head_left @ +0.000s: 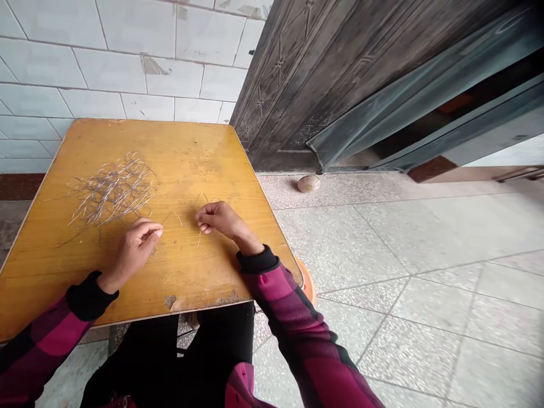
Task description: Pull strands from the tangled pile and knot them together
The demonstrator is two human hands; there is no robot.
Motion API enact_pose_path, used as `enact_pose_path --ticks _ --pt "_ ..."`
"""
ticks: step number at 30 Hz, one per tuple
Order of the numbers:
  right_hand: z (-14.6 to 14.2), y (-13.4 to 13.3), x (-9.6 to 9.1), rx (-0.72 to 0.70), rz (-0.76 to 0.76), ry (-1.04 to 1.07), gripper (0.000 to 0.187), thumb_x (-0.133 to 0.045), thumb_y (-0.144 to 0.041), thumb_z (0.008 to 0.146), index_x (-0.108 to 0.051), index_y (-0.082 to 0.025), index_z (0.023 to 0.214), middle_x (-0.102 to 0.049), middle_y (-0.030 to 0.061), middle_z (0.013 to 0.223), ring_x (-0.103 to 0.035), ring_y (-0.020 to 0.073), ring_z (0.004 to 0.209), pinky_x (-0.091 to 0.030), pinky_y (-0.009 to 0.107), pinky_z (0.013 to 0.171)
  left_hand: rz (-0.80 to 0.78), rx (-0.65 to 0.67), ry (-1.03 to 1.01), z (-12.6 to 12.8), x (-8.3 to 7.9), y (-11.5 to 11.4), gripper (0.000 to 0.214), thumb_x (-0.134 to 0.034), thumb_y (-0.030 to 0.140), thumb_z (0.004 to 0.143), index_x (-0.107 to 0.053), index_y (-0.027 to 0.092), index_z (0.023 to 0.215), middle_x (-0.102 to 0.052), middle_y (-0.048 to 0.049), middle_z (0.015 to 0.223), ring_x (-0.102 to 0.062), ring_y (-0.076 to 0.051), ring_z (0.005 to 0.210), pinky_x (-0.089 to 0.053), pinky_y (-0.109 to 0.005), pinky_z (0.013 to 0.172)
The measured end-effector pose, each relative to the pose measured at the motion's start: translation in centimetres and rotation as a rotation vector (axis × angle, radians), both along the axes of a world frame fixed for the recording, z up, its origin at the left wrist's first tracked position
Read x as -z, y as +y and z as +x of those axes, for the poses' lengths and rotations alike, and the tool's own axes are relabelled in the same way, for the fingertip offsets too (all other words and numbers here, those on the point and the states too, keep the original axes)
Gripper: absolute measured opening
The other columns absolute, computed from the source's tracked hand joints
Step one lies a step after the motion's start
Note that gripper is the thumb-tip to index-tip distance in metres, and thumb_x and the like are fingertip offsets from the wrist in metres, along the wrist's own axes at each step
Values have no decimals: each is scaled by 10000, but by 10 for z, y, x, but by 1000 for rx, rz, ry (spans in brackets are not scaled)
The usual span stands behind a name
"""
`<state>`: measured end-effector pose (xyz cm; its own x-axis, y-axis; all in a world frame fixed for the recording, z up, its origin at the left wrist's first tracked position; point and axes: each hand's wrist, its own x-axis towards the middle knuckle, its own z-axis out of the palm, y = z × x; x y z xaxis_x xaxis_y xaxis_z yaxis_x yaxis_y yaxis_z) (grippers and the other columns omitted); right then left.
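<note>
A tangled heap of thin silvery wires lies on the left of a yellow wooden tabletop. My left hand rests on the table just right of and below the heap, its fingertips pinched on a thin bent wire. My right hand is close by on the right, its fingers pinched on a thin wire with a curved part above them and a tail below. Whether both hands hold one piece or two, I cannot tell.
A white tiled wall rises behind the table, and a dark embossed metal door stands to the right. Speckled stone floor tiles spread right, with a small round pinkish object on them. An orange rim shows beyond the table's right edge.
</note>
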<state>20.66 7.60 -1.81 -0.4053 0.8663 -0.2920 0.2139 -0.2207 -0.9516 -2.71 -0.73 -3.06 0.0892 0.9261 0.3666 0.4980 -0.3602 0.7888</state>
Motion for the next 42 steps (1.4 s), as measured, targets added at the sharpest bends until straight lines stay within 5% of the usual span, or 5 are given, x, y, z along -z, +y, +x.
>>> enact_pose_path --ticks 15,22,27,32,42 --pt "34 0 -29 337 502 -205 234 -585 -361 799 -639 -139 752 -626 16 634 -564 95 514 -434 220 499 97 9 232 -9 11 6 176 -540 203 869 -580 179 1038 -555 -87 1093 -589 -212 1017 -551 -354 806" --pt "31 -45 -26 -89 577 -558 175 -609 -281 824 -634 -159 701 -583 -22 564 -483 78 510 -338 223 529 152 -12 315 -14 6 6 168 -519 186 874 -590 163 1024 -592 -103 1082 -596 -227 1022 -540 -394 865" --pt "34 -80 -4 -124 601 -587 109 -644 -250 828 -640 -157 769 -591 -23 628 -488 80 539 -356 219 551 197 112 432 -9 2 2 272 -476 148 887 -583 156 1137 -618 -122 1201 -564 -250 1152 -461 -458 1015" --pt "20 -93 12 -288 885 -638 250 -588 -166 874 -618 -183 1121 -631 45 917 -580 111 688 -418 219 608 185 127 495 -8 7 2 285 -469 155 893 -574 144 1158 -607 -141 1219 -555 -261 1169 -463 -467 1018" --pt "16 -77 14 -558 1362 -958 211 -398 -117 966 -594 -132 889 -575 78 817 -522 159 703 -371 283 544 207 65 523 -16 13 6 273 -481 165 875 -558 161 1137 -585 -147 1198 -550 -287 1157 -468 -479 993"
